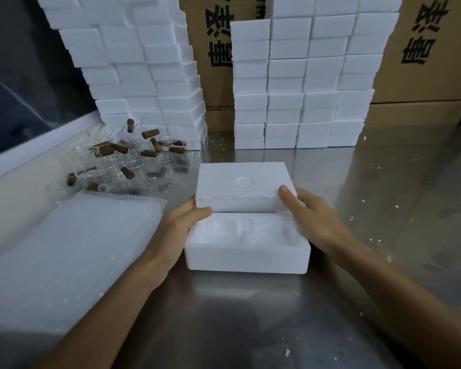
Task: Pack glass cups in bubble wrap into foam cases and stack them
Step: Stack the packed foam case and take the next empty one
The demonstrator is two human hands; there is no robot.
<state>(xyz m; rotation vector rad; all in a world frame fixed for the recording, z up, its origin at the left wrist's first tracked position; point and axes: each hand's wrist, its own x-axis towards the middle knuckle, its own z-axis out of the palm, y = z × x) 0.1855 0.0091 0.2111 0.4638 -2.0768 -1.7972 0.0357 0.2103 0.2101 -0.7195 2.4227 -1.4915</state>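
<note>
We note white foam cases (246,255) and white stacks (298,83). Cup handles (119,148) appear brown; cups (133,161) are clear. Bubble wrap (64,249) is translucent white. Cardboard boxes (421,49) are tan with black characters. Table (383,182) is grey steel.

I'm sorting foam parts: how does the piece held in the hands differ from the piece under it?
The lid is raised and gripped by both hands, left hand and right hand; the base rests on the table. The lid shows a round embossed mark; the base shows a hollow inside. Both are white foam.
</note>
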